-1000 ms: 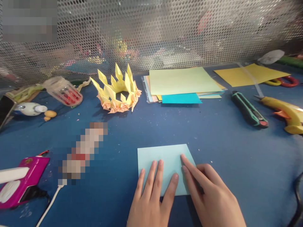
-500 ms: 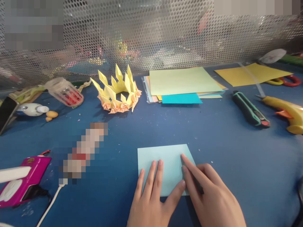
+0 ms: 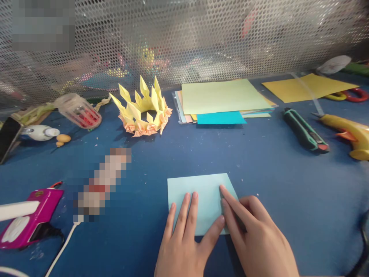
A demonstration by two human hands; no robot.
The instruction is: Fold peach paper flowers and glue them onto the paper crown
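Observation:
A light blue sheet of paper [image 3: 201,186] lies flat on the blue tabletop in front of me. My left hand [image 3: 187,238] rests on its lower left part, fingers stretched out and spread, thumb reaching toward the right. At the paper's right edge, my right hand [image 3: 256,234] has its index and middle fingers extended and pressing on the sheet. Its other fingers are curled or partly hidden. Left thumb and right fingertips come close together near the right side. Neither hand grips anything.
A yellow paper crown [image 3: 144,111] with peach flowers stands behind. Stacked colored paper [image 3: 221,96] lies at the back middle. To the right are a green utility knife [image 3: 305,130], a yellow glue gun [image 3: 350,132] and red-yellow scissors [image 3: 356,95]. A magenta device [image 3: 43,207] and clear jar [image 3: 79,111] sit left.
The view has shifted very slightly. Both hands keep the same pose on the light blue paper, and no object has visibly moved.

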